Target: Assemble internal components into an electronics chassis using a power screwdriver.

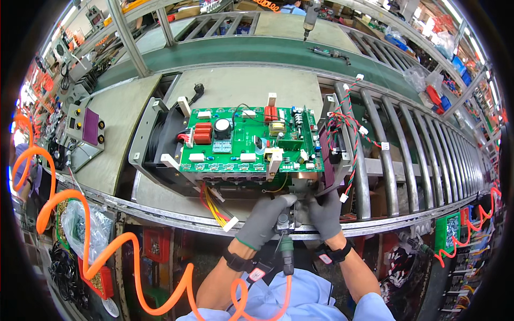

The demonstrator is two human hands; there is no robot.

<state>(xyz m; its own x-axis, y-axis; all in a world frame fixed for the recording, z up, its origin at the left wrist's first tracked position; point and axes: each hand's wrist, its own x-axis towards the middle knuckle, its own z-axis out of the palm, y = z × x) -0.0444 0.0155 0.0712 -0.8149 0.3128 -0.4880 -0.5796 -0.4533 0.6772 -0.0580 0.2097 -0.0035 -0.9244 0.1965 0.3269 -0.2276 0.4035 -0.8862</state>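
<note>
A tall electronic unit lies in front of me, with a green circuit board [251,136] facing up, black side housing [166,134] and a purple end panel [327,160]. Both hands wear grey gloves and meet at its near lower edge. My left hand [263,220] is curled against an air-powered tool [286,227], its fingertips close to the unit. The tool's tail joins an orange coiled hose [142,267]. My right hand [325,216] is closed at the unit's near right corner; what its fingers pinch is hidden. Yellow and red wires [214,214] with a white plug hang to the left.
Metal rollers [401,155] extend right, and a green conveyor belt [214,53] runs behind. Twisted red-green wires [350,128] dangle over the unit's right end. A hanging driver [311,18] is above the belt. Another purple-panelled unit [85,128] stands left. A green parts bin [448,238] sits lower right.
</note>
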